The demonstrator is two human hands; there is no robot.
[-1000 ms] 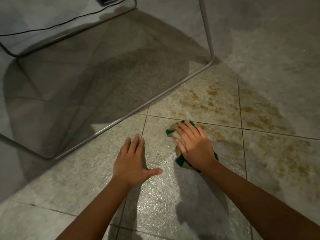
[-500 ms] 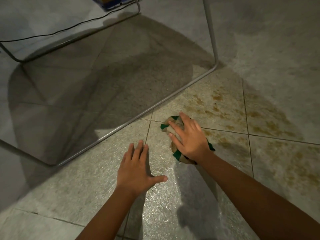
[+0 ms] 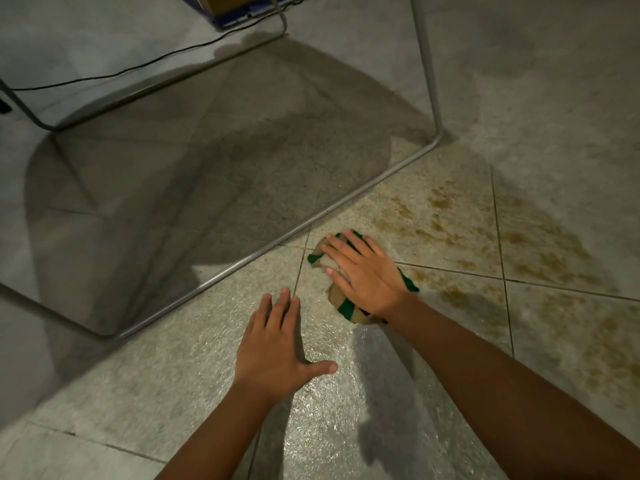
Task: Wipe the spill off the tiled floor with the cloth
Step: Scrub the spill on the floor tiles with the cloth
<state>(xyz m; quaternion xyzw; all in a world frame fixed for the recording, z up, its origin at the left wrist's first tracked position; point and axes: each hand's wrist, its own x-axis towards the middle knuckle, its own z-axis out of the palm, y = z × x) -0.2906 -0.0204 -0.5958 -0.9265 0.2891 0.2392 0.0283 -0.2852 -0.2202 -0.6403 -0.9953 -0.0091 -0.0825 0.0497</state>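
Note:
A bunched tan cloth with green stripes (image 3: 341, 302) lies on the tiled floor (image 3: 194, 362) at a grout line. My right hand (image 3: 363, 275) presses flat on top of it, fingers straight and pointing up-left. A brown spill (image 3: 519, 258) spreads in blotches over the tiles to the right of the cloth and beyond it. My left hand (image 3: 277, 344) rests flat on the floor just left of the cloth, fingers spread, holding nothing. The tile below the cloth shines wet.
A metal tube frame (image 3: 277, 251) runs diagonally on the floor just left of and above the hands, with an upright leg (image 3: 427, 64) at the back. A black cable (image 3: 138, 65) crosses the top left. A blue box (image 3: 239, 12) sits at the top edge.
My right hand has pushed the cloth forward and a little left, up to the grout line at the edge of the spill. My left hand has stayed planted.

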